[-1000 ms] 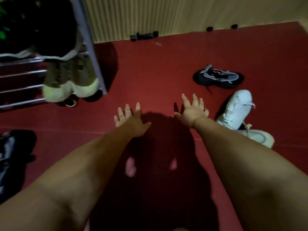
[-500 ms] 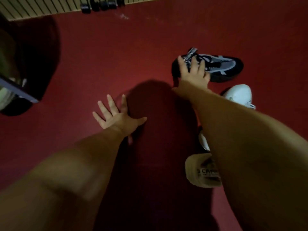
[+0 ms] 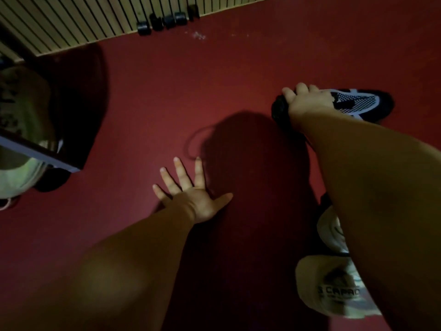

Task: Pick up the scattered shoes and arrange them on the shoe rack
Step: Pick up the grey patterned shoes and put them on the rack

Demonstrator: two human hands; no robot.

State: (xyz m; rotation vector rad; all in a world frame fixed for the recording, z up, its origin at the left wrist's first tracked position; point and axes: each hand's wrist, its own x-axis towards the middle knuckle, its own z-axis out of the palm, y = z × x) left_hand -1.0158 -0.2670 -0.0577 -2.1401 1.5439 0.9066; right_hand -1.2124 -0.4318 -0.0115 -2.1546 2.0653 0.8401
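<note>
While black shoe (image 3: 360,103) with grey-white mesh lies on red floor (image 3: 214,80) at upper right, right hand (image 3: 307,101) grips its left end, fingers curled over top. Just nearer, under right forearm: white shoe (image 3: 330,232) and pale shoe (image 3: 327,287) with dark lettering, both partly hidden. Left hand (image 3: 193,194) spread, fingers apart, low over floor; contact unclear. Shoe rack (image 3: 40,155) at left edge, pale green shoe (image 3: 16,177) on it. Small black objects (image 3: 167,20) along slatted wall (image 3: 71,20).
</note>
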